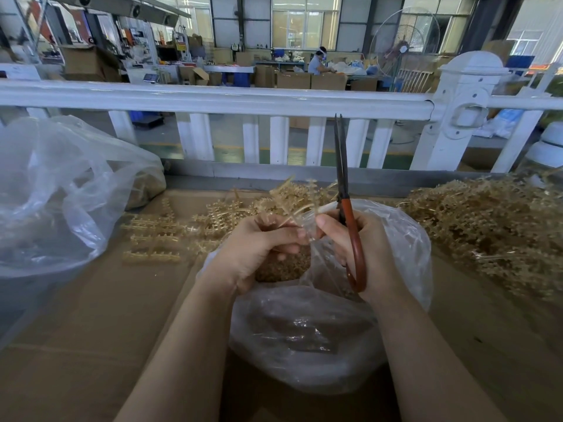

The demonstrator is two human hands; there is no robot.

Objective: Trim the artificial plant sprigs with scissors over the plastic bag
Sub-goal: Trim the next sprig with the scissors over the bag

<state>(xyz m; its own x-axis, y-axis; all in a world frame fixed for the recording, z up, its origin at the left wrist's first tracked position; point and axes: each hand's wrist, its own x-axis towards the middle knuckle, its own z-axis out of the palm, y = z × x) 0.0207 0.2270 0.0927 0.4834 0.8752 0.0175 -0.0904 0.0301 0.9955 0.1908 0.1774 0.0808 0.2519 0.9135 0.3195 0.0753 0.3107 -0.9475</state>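
Note:
A clear plastic bag sits at the middle of the cardboard-covered table, with tan trimmings inside it. My left hand holds a tan sprig by its stem above the bag's mouth. My right hand grips red-handled scissors, their dark blades closed and pointing straight up. The thumb and finger of that hand also touch the stem or the bag's rim beside my left fingers; which one is unclear.
A heap of tan sprigs lies at the right. Flat comb-like sprig pieces lie left of the bag. A large clear bag stands at the far left. A white railing borders the table's far edge.

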